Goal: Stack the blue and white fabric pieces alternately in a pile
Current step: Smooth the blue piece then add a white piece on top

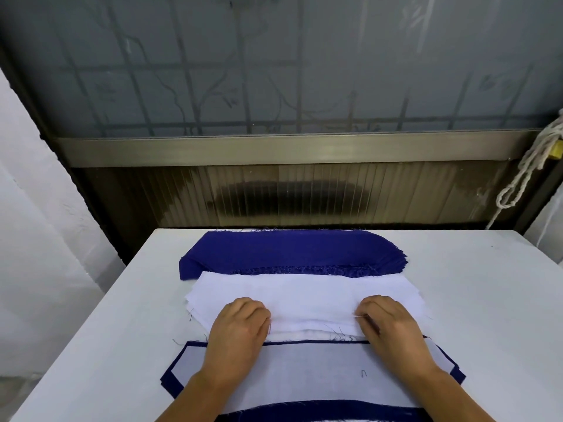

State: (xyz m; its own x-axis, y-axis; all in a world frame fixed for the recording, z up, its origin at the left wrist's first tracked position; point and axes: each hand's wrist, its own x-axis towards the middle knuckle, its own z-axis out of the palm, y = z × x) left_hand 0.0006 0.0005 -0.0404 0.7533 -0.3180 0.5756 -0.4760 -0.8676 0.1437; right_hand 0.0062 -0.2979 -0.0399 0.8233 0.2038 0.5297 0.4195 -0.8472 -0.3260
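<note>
A stack of blue fabric pieces [289, 251] lies at the far side of the white table [475, 300]. In front of it sits a stack of white fabric pieces [304, 295]. Nearest me is the mixed pile [320, 373], a white piece on top with blue edges showing under it. My left hand [240, 324] and my right hand [387, 321] both have their fingers curled at the near edge of the white stack, pinching its top white piece.
A window with a metal sill and ribbed panel stands behind the table. A white cord [530, 166] hangs at the right. White cloth [36, 239] drapes at the left.
</note>
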